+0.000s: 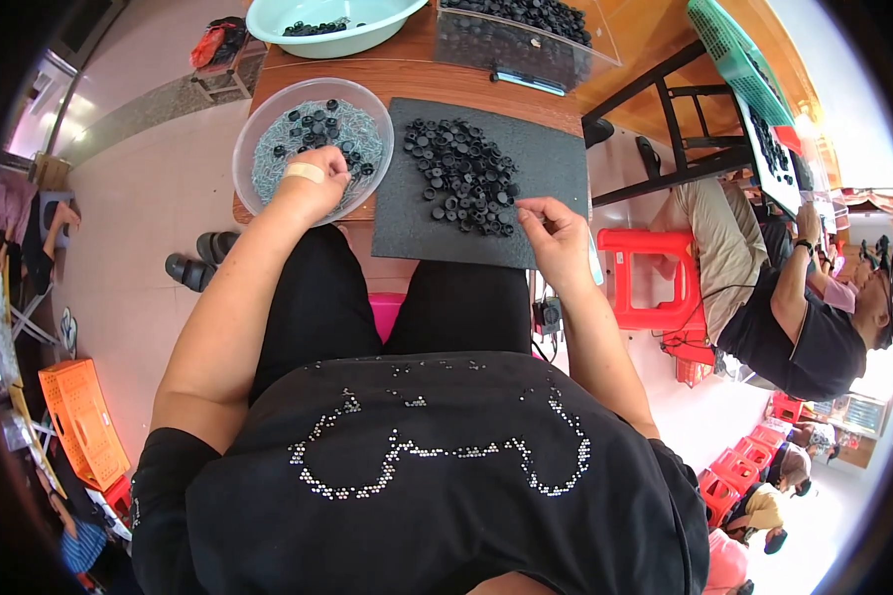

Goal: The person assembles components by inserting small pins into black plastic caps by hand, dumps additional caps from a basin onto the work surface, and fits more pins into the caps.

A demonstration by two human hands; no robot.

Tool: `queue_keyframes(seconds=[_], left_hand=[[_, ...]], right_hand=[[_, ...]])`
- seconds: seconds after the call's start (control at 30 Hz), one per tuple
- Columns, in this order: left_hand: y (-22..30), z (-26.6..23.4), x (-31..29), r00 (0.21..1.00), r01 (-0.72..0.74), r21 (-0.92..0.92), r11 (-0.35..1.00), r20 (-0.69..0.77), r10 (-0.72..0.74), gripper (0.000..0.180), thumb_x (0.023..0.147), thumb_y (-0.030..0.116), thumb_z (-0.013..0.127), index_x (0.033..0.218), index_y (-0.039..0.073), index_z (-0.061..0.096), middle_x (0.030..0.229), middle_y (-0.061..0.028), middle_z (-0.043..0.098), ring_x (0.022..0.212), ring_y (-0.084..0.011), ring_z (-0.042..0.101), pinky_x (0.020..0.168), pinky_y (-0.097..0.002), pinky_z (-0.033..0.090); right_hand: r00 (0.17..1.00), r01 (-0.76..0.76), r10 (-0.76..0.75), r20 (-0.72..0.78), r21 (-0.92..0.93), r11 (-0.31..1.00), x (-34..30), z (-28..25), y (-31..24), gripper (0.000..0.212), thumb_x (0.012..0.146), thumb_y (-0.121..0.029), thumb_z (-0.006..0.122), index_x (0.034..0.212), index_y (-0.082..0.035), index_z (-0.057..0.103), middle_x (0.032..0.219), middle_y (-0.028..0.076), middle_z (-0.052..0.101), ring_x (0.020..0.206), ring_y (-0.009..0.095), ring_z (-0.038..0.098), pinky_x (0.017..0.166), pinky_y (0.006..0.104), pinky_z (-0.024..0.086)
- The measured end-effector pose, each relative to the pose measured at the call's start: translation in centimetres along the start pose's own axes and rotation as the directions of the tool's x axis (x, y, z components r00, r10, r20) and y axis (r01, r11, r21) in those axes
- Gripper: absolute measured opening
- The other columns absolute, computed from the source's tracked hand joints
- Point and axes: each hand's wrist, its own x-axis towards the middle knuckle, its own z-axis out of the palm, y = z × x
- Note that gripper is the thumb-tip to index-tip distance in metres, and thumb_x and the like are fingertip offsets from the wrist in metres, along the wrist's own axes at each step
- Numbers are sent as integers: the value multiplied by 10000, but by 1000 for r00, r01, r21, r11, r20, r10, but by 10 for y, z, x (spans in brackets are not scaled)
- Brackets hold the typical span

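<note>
My left hand [318,184] is over a clear round bowl [241,159], its fingers curled together and the tips hidden. In that bowl lies a heap of thin silvery metal pieces [278,134], with several small black round caps [319,127] on top. My right hand [560,236] is at the right edge of a pile of black caps [466,169], thumb and forefinger pinched close together. Whatever may be between those fingertips is too small to make out. The pile rests on a dark grey mat [551,159] at the table's near edge.
Behind the bowl stands a pale green basin [342,44] with more black pieces. A clear bin [516,48] full of black parts is at the back, a blue pen-like object [529,83] before it. To the right are a red stool [650,278] and a seated person [799,317].
</note>
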Motion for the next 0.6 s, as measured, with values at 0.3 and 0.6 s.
queue_keyframes(seconds=[0.3, 0.6], left_hand=[[12, -9, -5, 979, 198, -635, 747, 86, -186, 81, 826, 107, 633, 791, 69, 570, 661, 24, 538, 567, -65, 474, 493, -223, 391], [77, 52, -46, 944, 242, -635, 734, 330, -26, 93, 834, 170, 634, 837, 78, 619, 722, -4, 590, 639, -73, 526, 562, -215, 423]], right_hand=[[994, 26, -35, 101, 84, 996, -9, 14, -10, 115, 826, -85, 626, 918, -31, 669, 714, 13, 600, 600, 62, 492, 544, 226, 412], [965, 53, -55, 255, 17, 998, -21, 45, -19, 212, 751, -52, 677, 957, -16, 641, 758, 79, 606, 667, 149, 570, 610, 278, 469]])
